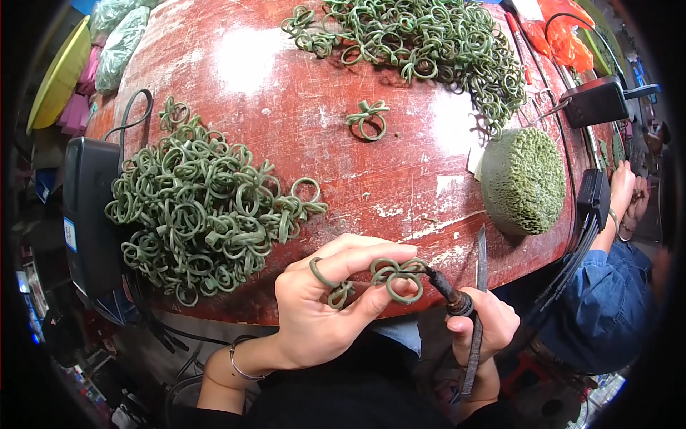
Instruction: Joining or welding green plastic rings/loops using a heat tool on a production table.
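Note:
My left hand [314, 314] is closed, pinching a green ring with looped, flower-like parts [400, 277] between thumb and fingertips. A second green ring [323, 274] hangs around one of its fingers. My right hand [493, 323] grips a soldering iron [457, 303], whose dark, crusted tip reaches the looped ring. Held in the same hand is a long thin metal blade [482, 254], pointing away from me. Beyond my left hand lies a heap of green rings [204, 214]. One green ring with a knot-like top [369, 123] sits alone on the scratched red table [343, 189].
A larger ring heap [429, 43] covers the far side. At the right stands a round, pitted green block [525, 182]. Black boxes with cables are at the left [93, 214] and right [594, 100]. Another person's hand [623, 189] works at the far right.

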The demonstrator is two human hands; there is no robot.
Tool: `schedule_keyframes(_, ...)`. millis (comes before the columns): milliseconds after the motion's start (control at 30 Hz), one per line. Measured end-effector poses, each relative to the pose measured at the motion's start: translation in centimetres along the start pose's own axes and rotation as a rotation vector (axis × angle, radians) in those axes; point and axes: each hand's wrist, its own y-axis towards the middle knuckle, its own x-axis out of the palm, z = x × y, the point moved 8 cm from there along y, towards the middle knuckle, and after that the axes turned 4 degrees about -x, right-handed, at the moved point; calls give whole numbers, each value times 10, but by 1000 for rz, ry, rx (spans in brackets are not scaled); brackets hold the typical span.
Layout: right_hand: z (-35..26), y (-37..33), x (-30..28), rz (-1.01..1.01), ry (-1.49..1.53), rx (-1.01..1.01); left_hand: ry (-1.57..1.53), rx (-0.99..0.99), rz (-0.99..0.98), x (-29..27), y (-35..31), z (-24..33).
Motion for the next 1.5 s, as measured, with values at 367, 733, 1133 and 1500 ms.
schedule_keyframes(367, 2, -2, 0, 11, 17, 19, -21, -1, 0, 0, -1, 0)
schedule_keyframes(733, 3, -3, 1, 5, 21, 42, -49, -5, -1, -1, -1, 0)
schedule_keyframes(1133, 18, -17, 2, 88, 179, 171, -5, -18, 5, -1, -1, 0)
schedule_keyframes(1500, 26, -24, 0, 150, 272, 229, -229, -166, 56, 0, -2, -6)
